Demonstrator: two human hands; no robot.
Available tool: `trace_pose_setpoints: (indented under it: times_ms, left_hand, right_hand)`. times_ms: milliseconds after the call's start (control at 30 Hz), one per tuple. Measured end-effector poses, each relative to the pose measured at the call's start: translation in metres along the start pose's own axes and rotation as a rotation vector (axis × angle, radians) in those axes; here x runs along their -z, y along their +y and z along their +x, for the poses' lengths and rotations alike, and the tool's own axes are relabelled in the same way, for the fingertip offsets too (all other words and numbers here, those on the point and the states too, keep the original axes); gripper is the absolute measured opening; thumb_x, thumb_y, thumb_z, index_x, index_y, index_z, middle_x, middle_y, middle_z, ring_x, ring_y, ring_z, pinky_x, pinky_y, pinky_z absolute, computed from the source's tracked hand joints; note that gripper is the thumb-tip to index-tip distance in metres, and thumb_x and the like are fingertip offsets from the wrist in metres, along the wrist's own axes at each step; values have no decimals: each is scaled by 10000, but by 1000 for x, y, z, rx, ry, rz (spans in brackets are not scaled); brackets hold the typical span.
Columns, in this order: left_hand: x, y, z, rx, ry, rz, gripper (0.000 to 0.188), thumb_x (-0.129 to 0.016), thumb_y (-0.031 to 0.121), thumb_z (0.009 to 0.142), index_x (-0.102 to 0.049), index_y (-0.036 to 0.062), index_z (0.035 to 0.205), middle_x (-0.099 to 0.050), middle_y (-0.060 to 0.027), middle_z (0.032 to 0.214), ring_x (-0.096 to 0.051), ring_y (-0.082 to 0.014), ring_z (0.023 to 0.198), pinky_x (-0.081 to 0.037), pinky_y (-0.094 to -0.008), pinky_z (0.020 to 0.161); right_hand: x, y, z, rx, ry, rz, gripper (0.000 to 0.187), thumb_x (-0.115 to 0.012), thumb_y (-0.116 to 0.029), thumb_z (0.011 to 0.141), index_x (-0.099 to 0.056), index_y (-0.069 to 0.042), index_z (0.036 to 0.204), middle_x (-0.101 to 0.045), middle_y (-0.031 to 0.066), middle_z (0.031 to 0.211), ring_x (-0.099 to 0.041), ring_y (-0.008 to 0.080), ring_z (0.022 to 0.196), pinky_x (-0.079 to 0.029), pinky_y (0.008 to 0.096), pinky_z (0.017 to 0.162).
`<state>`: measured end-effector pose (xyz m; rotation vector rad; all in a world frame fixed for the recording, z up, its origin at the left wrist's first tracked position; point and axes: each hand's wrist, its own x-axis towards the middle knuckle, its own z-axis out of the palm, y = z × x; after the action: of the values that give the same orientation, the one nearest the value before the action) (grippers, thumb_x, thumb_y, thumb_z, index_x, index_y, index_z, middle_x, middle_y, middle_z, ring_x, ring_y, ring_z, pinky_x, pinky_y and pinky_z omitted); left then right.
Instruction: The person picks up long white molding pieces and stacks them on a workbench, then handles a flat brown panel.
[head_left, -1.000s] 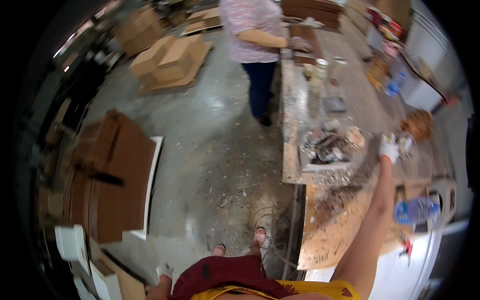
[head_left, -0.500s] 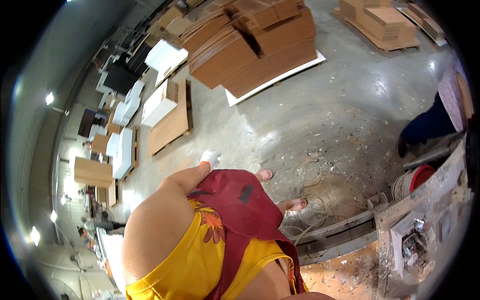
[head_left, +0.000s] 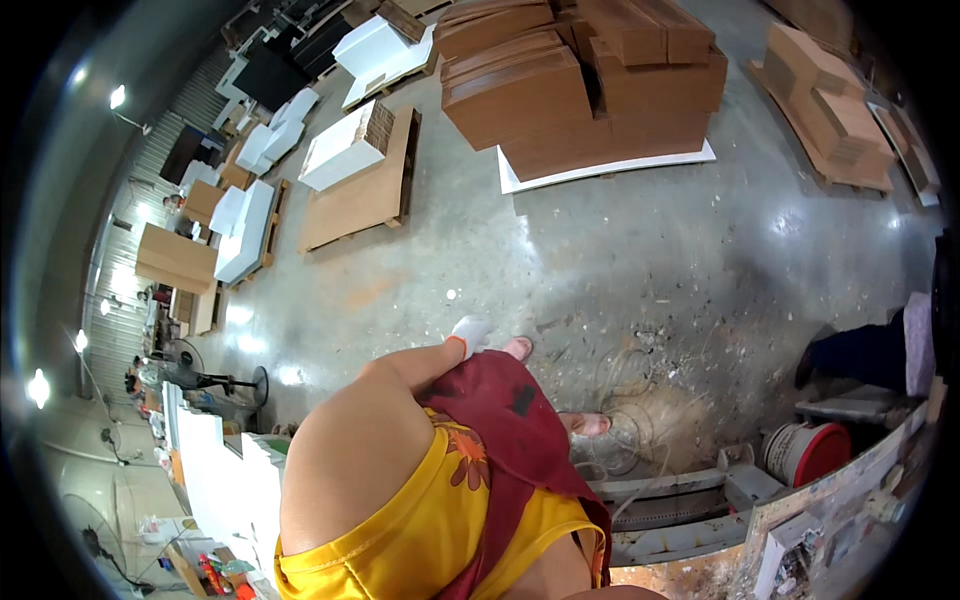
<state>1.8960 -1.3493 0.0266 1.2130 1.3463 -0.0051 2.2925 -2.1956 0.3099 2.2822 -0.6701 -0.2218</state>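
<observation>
My left hand (head_left: 472, 332) wears a white glove with an orange cuff. It hangs beside the dark red apron (head_left: 510, 405), over the grey floor (head_left: 420, 290), near my sandalled foot (head_left: 517, 347). Nothing can be seen held in it; its fingers are too small and partly turned away to make out. My right hand is out of view. Part of my right arm shows at the lower edge.
Brown boards (head_left: 520, 100) are stacked on a white sheet ahead. A pallet (head_left: 360, 205) bears white panels. At right are a person's dark-trousered leg (head_left: 855, 358), a bucket (head_left: 782, 450) and a stained bench (head_left: 840, 510). A hose (head_left: 655, 440) lies near my feet; a fan (head_left: 260, 385) stands left.
The view has swung left, so the boards and pallets sit farther right and more of the left side shows. My gloved left hand stays beside the apron.
</observation>
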Motion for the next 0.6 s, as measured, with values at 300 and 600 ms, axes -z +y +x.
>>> trace_pose_setpoints:
  times_ms: [300,600]
  left_hand:
    - [47,2,53,141,-45,-6,146,-546,196,797,-587,60,835,-581,-82,681,-564,-206,587,-427,-308,458]
    - [248,-125,152,-482,193,-24,95,-548,133,788,-582,67,728,-563,-62,637,-545,-166,548,-407,-322,463]
  right_hand:
    - [172,-147,-272,94,190,882,233,-473,-292,878,-583,-108,785,-532,36,796,-502,167,713,-417,292,628]
    - [284,-315,-484,308,-179,1903,213,-510,-269,873,-476,-130,715,-410,-7,676,-377,128,587,-324,272,539]
